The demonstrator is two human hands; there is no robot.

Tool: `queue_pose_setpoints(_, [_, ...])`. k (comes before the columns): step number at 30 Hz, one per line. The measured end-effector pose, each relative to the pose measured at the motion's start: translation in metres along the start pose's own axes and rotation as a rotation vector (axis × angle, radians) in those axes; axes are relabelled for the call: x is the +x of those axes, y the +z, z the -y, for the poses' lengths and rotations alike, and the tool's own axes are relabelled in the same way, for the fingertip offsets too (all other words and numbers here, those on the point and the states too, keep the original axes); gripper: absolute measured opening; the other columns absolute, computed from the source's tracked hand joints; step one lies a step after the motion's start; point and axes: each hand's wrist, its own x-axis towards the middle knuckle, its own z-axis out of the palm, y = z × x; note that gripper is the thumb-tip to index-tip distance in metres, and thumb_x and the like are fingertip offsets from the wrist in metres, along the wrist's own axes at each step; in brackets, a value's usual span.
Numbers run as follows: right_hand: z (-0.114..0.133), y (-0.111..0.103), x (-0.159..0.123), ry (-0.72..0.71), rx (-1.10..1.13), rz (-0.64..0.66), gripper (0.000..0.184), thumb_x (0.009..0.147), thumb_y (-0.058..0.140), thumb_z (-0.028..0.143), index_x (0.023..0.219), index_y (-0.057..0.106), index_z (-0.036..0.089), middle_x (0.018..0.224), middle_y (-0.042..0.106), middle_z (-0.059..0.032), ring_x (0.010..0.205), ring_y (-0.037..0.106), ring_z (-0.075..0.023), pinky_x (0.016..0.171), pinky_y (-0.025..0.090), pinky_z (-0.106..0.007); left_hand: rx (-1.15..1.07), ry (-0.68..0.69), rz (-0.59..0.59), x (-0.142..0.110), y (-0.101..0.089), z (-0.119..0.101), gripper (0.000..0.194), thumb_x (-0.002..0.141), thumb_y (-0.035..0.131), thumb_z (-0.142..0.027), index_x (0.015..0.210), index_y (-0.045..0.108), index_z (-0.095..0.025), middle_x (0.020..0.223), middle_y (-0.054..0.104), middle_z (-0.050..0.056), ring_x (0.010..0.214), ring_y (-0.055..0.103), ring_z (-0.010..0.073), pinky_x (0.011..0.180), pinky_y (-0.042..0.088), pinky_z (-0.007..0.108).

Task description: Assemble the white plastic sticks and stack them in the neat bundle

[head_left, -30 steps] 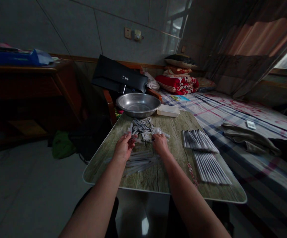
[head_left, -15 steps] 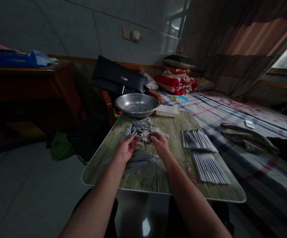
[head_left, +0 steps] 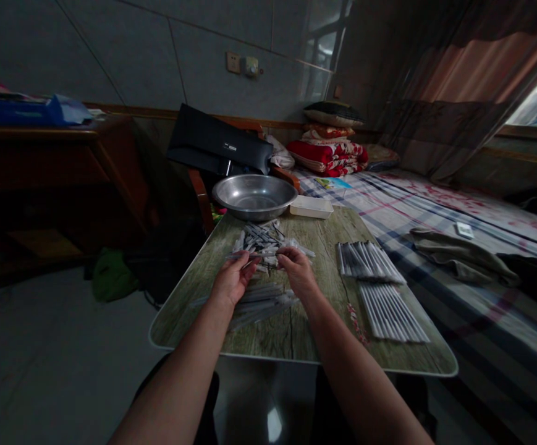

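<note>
My left hand [head_left: 232, 279] is closed, thumb and fingers pinching a thin, pale, pen-like stick [head_left: 236, 254] that points left. My right hand [head_left: 297, 270] is a short gap away, its fingertips pinched together; whatever they hold is too small to make out. Just beyond both hands lies a loose heap of short white and dark pieces [head_left: 261, 233]. Below them, several clear slender tubes [head_left: 261, 303] lie side by side on the wood-patterned table [head_left: 277, 343].
Two rows of pen-like sticks, an upper dark-tipped row [head_left: 369, 262] and a lower row [head_left: 392, 312], lie at the table's right. A steel basin [head_left: 255, 196] and a white plastic tray [head_left: 311, 207] stand at the far end. A bed [head_left: 435, 210] adjoins on the right.
The view has shifted slightly. Both hands stay almost where they were over the table, still pinching; the heap, tubes and rows look the same.
</note>
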Motion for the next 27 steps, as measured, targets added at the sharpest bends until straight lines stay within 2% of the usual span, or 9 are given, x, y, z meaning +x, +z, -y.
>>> queue_pose_setpoints(9, [0.0002, -0.0006, -0.0008, -0.030, -0.026, 0.008, 0.014, 0.068, 0.070, 0.029, 0.078, 0.068, 0.019, 0.066, 0.061, 0.0031, 0.058, 0.052, -0.0100, 0.057, 0.042, -0.023, 0.007, 0.033, 0.021, -0.0003, -0.0009, -0.0005, 0.013, 0.077, 0.069, -0.004, 0.079, 0.061, -0.013, 0.075, 0.072, 0.006, 0.066, 0.072, 0.0173, 0.049, 0.054, 0.016])
queue_pose_setpoints(14, [-0.0004, -0.0005, -0.0003, -0.028, -0.021, 0.006, 0.016, 0.067, 0.071, 0.030, 0.080, 0.070, 0.019, 0.065, 0.061, 0.0028, 0.057, 0.052, -0.0101, 0.056, 0.043, -0.023, 0.063, 0.051, 0.026, -0.0013, -0.0025, 0.0011, 0.016, 0.075, 0.073, -0.008, 0.084, 0.061, -0.014, 0.082, 0.073, 0.006, 0.068, 0.073, 0.0168, 0.050, 0.054, 0.017])
queue_pose_setpoints(22, [0.0019, -0.0003, -0.0014, -0.019, -0.058, 0.025, 0.017, 0.067, 0.070, 0.027, 0.081, 0.070, 0.020, 0.067, 0.062, 0.0026, 0.059, 0.054, -0.0115, 0.059, 0.045, -0.024, 0.090, 0.062, 0.054, -0.0001, -0.0047, 0.0017, 0.016, 0.074, 0.073, -0.010, 0.084, 0.061, -0.015, 0.084, 0.073, 0.006, 0.069, 0.073, 0.0166, 0.052, 0.054, 0.018])
queue_pose_setpoints(25, [0.0009, -0.0014, -0.0015, -0.004, -0.125, 0.026, 0.018, 0.068, 0.068, 0.030, 0.083, 0.069, 0.019, 0.066, 0.062, 0.0021, 0.059, 0.054, -0.0121, 0.059, 0.044, -0.025, 0.099, 0.076, 0.069, -0.0003, -0.0051, 0.0008, 0.014, 0.075, 0.072, -0.009, 0.082, 0.061, -0.015, 0.081, 0.073, 0.006, 0.069, 0.072, 0.0162, 0.052, 0.055, 0.018])
queue_pose_setpoints(27, [0.0013, -0.0027, -0.0022, -0.031, -0.248, 0.023, 0.016, 0.074, 0.064, 0.034, 0.076, 0.066, 0.018, 0.061, 0.057, 0.0027, 0.056, 0.050, -0.0118, 0.055, 0.039, -0.024, 0.110, 0.080, 0.091, -0.0009, -0.0048, 0.0002, 0.013, 0.075, 0.070, -0.007, 0.080, 0.061, -0.015, 0.081, 0.073, 0.006, 0.070, 0.073, 0.0164, 0.052, 0.055, 0.018])
